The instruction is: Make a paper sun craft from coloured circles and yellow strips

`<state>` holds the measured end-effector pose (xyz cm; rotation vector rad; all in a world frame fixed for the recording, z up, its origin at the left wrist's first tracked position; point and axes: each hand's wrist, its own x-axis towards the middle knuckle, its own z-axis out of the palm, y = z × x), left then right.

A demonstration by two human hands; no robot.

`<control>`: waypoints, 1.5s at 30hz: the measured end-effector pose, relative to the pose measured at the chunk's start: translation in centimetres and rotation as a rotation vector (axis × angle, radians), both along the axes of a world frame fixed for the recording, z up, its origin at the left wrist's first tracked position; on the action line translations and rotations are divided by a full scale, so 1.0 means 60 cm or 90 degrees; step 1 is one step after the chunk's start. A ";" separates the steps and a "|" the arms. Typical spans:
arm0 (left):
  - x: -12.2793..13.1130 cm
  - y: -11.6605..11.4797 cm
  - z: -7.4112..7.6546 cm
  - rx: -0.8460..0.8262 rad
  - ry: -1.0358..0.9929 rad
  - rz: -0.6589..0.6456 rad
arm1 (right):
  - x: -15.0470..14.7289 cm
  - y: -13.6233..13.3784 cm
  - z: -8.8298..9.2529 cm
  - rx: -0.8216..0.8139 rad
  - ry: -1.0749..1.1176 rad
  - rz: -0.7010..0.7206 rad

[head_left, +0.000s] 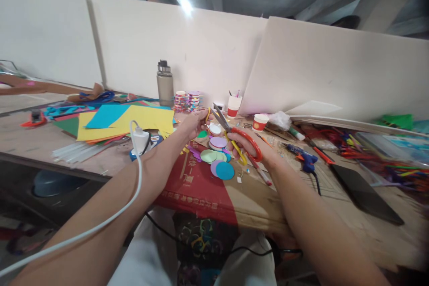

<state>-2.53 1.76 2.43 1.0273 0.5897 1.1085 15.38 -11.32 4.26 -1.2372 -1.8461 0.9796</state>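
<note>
Looks like you're trimming the yellow piece [208,115], so pls keep it clear at the tip of your fingers w/ the edge you want cut facing the scissors [221,119]. Best bet: feed it in deeper btwn the blades, not just at the points, & turn the piece rather than your wrist. Watch those L fingertips, they're v. close to the blade ends. Your L hand [196,123] is pinched shut on the piece, thumb & finger together, held up over the table [268,214] beyond the discs [208,156]. Your R hand [244,142] is wrapped round the scissors' handles, red loop on the outer side, yellow one lower; handles spread, blades look a bit apart, tips pointing up & L toward the piece. Can't tell if blade & piece touch. Also mind the white cable [139,174] over your L forearm; prob. worth keeping it slack so it doesn't tug mid-cut.
</note>
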 end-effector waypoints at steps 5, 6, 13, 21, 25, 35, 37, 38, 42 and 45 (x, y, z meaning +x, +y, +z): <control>0.001 -0.002 0.001 0.018 0.003 -0.014 | -0.002 -0.001 -0.002 -0.019 0.024 -0.013; 0.001 -0.002 0.000 0.019 0.003 -0.016 | -0.002 -0.001 -0.003 -0.024 0.027 -0.014; 0.001 0.003 -0.004 0.030 -0.003 -0.024 | -0.003 -0.004 0.002 -0.028 0.019 -0.019; 0.000 0.000 -0.003 0.030 -0.004 -0.022 | -0.002 -0.002 -0.001 -0.044 0.024 -0.028; 0.000 -0.002 -0.001 0.030 -0.002 -0.021 | -0.001 0.000 -0.003 -0.039 0.031 -0.019; 0.000 0.000 -0.002 0.033 -0.003 -0.018 | 0.000 0.000 -0.002 -0.029 0.005 -0.013; 0.000 0.000 -0.002 0.035 -0.004 -0.018 | 0.000 0.000 -0.002 -0.029 0.009 -0.016; 0.000 0.000 -0.002 0.036 -0.003 -0.017 | -0.001 -0.001 -0.002 -0.030 0.013 -0.017; 0.000 0.003 -0.004 0.045 -0.001 -0.014 | -0.003 -0.003 0.000 -0.035 0.022 -0.019; 0.000 0.007 -0.007 0.054 -0.007 -0.021 | -0.002 -0.003 0.001 -0.037 0.015 -0.013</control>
